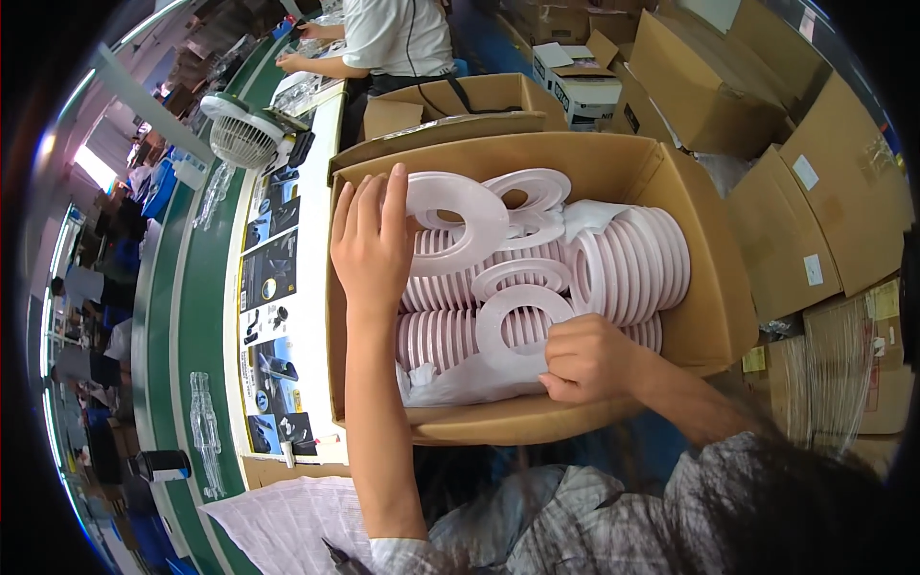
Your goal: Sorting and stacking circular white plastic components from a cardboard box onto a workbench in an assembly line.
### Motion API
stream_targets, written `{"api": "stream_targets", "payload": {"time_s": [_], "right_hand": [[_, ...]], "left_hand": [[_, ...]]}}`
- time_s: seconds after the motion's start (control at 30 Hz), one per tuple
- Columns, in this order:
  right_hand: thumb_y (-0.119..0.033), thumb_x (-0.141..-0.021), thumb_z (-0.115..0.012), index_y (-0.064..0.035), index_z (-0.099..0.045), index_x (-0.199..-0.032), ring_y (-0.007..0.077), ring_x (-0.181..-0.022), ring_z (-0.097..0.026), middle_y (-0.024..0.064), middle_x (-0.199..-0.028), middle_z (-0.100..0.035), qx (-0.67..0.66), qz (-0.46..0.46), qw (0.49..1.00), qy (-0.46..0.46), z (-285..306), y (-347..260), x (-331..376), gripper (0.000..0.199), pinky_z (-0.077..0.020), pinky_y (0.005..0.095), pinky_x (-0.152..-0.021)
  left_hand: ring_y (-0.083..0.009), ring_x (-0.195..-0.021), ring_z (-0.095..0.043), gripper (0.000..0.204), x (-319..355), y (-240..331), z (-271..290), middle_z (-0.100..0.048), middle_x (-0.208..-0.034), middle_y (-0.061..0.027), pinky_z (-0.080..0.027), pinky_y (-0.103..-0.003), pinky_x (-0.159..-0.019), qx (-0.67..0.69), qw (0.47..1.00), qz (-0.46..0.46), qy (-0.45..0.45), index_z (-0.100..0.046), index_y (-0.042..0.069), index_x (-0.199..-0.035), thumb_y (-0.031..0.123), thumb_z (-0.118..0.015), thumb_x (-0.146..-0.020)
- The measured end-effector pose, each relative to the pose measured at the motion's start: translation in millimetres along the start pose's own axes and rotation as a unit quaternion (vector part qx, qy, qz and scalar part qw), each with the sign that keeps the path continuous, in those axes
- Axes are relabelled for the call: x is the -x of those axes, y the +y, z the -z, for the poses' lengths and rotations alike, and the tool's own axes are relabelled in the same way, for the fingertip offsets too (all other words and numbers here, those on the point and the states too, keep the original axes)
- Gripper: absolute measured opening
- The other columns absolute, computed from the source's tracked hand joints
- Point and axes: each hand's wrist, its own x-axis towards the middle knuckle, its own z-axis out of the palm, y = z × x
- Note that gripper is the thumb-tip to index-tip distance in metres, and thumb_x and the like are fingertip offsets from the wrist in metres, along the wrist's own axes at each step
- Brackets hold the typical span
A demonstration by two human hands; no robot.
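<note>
Over the left side of an open cardboard box (730,321), my left hand (372,235) has its fingers nearly straight and close together, back of the hand up. It covers the left edge of a flat white ring (487,225), which it appears to grip; the thumb is hidden. By the near wall my right hand (586,359) is closed, beside a thin white plastic bag (460,383) and a loose white ring (491,326). What its fingertips pinch is hidden. Rows of similar rings (661,264) stand packed on edge in the box, with several loose rings (548,185) on top.
On the left, a green conveyor (196,316) runs past a white ledge with printed sheets (268,278) and a small fan (240,134). A co-worker (398,43) sits at the far end. Large cardboard cartons (709,77) crowd the right. A paper sheet (287,522) lies near my left forearm.
</note>
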Motion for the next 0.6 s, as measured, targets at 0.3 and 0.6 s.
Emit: {"api": "stream_targets", "payload": {"time_s": [0.3,0.6], "right_hand": [[-0.005,-0.064,-0.067,-0.0059,-0.045,-0.053,0.0237,-0.054,-0.051,0.0056,-0.061,-0.051,0.013,-0.016,0.999,-0.026,1.2,1.9,-4.2,0.025,-0.0421,0.0362,-0.047],[-0.003,-0.065,-0.067,-0.0057,-0.047,-0.054,0.0238,-0.054,-0.052,0.0055,-0.061,-0.053,-0.001,-0.032,0.999,-0.034,-1.1,4.5,-5.4,0.023,-0.0416,0.0367,-0.046]], "left_hand": [[-0.0278,-0.082,-0.068,0.099,11.2,-15.7,7.2,-0.069,-0.096,-0.0122,-0.054,-0.035,-0.071,0.146,0.952,0.252,-0.095,-0.032,0.01,-0.147,0.005,-0.078,-0.06],[-0.0249,-0.075,-0.07,0.108,8.4,-22.7,15.5,-0.071,-0.093,-0.0151,-0.055,-0.032,-0.066,0.24,0.912,0.317,-0.099,-0.019,0.012,-0.151,0.002,-0.078,-0.061]]}}
